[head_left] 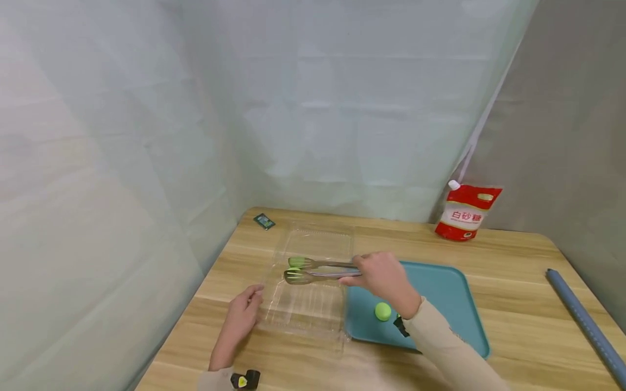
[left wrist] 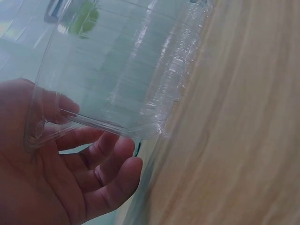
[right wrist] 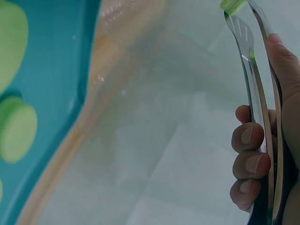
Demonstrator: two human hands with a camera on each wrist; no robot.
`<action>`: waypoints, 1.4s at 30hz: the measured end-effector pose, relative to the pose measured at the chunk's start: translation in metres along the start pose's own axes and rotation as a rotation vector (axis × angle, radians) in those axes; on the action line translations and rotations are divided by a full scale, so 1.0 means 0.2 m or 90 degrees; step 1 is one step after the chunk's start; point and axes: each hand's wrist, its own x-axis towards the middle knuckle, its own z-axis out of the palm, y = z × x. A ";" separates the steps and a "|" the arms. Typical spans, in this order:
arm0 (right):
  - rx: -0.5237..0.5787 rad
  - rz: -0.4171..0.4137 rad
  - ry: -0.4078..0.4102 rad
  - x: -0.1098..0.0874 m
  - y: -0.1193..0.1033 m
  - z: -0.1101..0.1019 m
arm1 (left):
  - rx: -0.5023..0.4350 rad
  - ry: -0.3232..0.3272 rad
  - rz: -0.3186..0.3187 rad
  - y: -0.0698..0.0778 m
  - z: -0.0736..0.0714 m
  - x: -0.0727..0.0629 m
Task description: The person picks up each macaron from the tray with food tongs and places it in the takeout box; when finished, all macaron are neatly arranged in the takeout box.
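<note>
A clear plastic container [head_left: 305,309] lies on the wooden table, its lid part folded back at the far side. With thumb over the rim and fingers below it, my left hand [head_left: 242,309] pinches the container's left edge [left wrist: 108,125]. My right hand [head_left: 383,276] grips metal tongs [head_left: 323,275] with slotted heads, held above the container. Between the tong heads sits a light green round piece [right wrist: 233,5]. More green pieces [head_left: 383,311] rest on the blue tray [head_left: 447,293] to the right, partly hidden by my right forearm.
At the back right stands a red spouted bag [head_left: 461,213]. A small dark packet [head_left: 264,221] lies at the back left corner. Along the right side of the table is a long blue-grey rod [head_left: 584,320]. A pale sheet [head_left: 318,119] hangs behind the table.
</note>
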 end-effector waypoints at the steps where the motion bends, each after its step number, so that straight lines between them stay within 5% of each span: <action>1: 0.000 -0.003 0.001 0.01 -0.01 0.01 | 0.000 0.001 0.000 0.00 0.00 0.00; 42: 0.000 0.034 -0.100 0.00 -0.09 0.26 | 0.008 0.013 0.000 0.01 0.00 0.00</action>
